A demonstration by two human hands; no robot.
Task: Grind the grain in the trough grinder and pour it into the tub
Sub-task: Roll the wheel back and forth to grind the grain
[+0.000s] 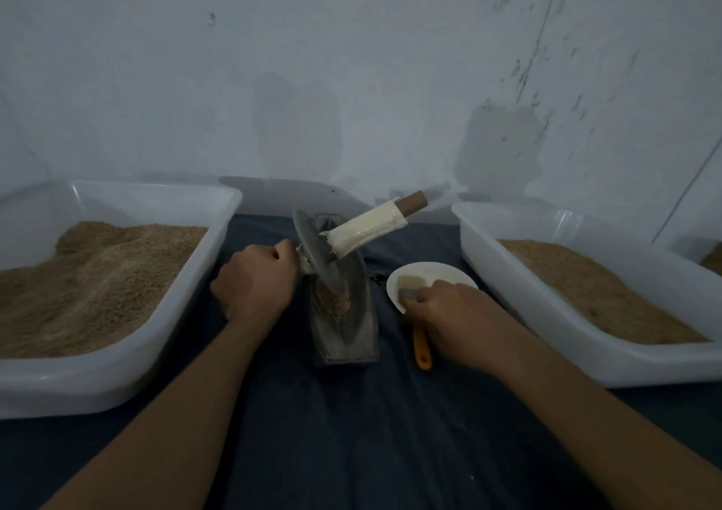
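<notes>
Two white tubs [97, 283] flank the trough grinder [347, 314], at nine and three o'clock. The left hand [254, 283] is curled round the wheel [316, 251] axle's near handle; the wheel is tilted over the grain [332, 298]. The right hand [457, 314] is closed on the brush [420, 337] by the plate [426, 271]. Grinding seems finished; sweeping out and pouring are judged next.

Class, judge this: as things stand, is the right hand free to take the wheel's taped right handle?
Probably not yet: the right hand grips the brush on the plate. Nothing blocks the handle.
</notes>
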